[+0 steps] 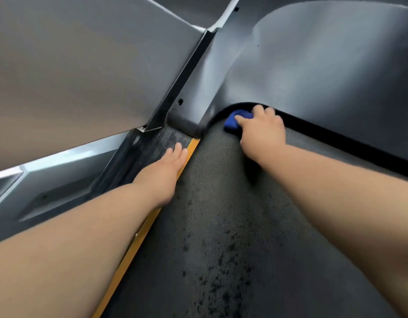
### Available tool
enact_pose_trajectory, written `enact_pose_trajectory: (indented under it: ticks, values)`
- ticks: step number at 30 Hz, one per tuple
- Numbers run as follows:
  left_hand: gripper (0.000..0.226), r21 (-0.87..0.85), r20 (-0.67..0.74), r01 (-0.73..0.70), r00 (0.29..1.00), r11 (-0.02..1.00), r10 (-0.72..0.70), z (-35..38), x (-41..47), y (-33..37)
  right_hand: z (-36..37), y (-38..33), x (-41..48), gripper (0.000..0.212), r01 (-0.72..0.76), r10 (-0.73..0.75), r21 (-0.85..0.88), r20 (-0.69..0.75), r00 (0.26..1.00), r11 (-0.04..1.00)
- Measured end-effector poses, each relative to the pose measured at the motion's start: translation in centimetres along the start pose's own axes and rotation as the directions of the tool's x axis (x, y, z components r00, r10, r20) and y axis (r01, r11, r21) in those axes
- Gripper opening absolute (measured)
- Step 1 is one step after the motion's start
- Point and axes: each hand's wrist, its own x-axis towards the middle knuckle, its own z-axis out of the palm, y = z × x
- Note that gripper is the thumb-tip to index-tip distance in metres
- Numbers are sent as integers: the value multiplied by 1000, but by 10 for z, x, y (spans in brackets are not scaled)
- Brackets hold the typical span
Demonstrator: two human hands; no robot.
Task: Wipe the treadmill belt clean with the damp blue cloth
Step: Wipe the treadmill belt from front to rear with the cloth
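Note:
The dark textured treadmill belt (pixel 221 203) runs from the bottom of the view up to the motor cover. Dark wet-looking speckles mark its lower middle. My right hand (pixel 260 129) presses the bunched blue cloth (pixel 232 121) onto the belt's far end, right at the curved gap under the cover; most of the cloth is hidden by my fingers. My left hand (pixel 166 171) lies flat, fingers together and stretched out, on the side rail beside the yellow strip (pixel 138 242), holding nothing.
The grey motor cover (pixel 313 60) rises beyond the belt. A dark side rail (pixel 150 145) and an upright post (pixel 180 83) stand on the left, with a large grey panel (pixel 72 65) overhanging the left side.

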Motion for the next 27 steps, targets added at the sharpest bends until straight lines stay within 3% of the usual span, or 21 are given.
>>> enact_pose_trajectory:
  ticks: [2, 4, 6, 8, 9, 11, 12, 14, 16, 19, 21, 22, 25, 27]
  values:
    - [95, -2, -12, 2, 1000, 1000, -2, 1, -1, 0, -4, -6, -10, 36, -3, 3, -11, 8, 1000, 1000]
    - [93, -2, -27, 7, 1000, 1000, -7, 0, -2, 3, 2, -22, -47, 35, 156, -158, 78, 14, 987, 985]
    - [91, 25, -40, 27, 999, 999, -26, 0, -4, 7, 15, -35, -92, 39, 368, -379, 171, 34, 925, 914]
    - [88, 49, -32, 56, 998, 997, -54, 4, -5, 15, 21, -22, -97, 37, 439, -440, 94, -9, 898, 894]
    - [88, 66, -14, 75, 997, 995, -74, 5, -5, 20, 20, -7, -83, 33, 380, -379, 23, -28, 925, 925]
    - [90, 96, 61, 48, 997, 994, -54, 7, -5, 34, 11, 30, -48, 31, 67, -68, -36, -40, 997, 997]
    - [90, 102, 109, -4, 994, 995, -7, 8, -5, 44, 4, 49, -35, 32, -65, 63, -65, -32, 997, 996]
    - [92, 89, 141, -90, 987, 992, 77, 14, 1, 62, -5, 66, -32, 34, -154, 156, -107, 7, 988, 982]
    - [96, 18, 101, -66, 993, 998, 64, 11, 10, 76, -6, 47, -55, 36, -98, 98, -10, 57, 993, 995]
    - [109, 10, 48, -81, 996, 997, 80, 3, 27, 85, 12, 7, -111, 36, 253, -261, 155, 33, 965, 955]
    - [112, 82, 86, -124, 989, 989, 117, 3, 30, 81, 21, 18, -114, 38, 358, -358, 121, -22, 934, 926]
    - [113, 119, 105, -139, 986, 983, 127, 6, 30, 77, 19, 35, -103, 36, 295, -294, 76, -28, 955, 952]
    - [115, 145, 117, -166, 982, 976, 149, 18, 25, 69, 12, 94, -76, 36, -116, 116, -2, -18, 993, 993]
    - [116, 128, 117, -168, 981, 977, 153, 21, 26, 67, 6, 102, -72, 36, -216, 217, -46, 0, 976, 975]
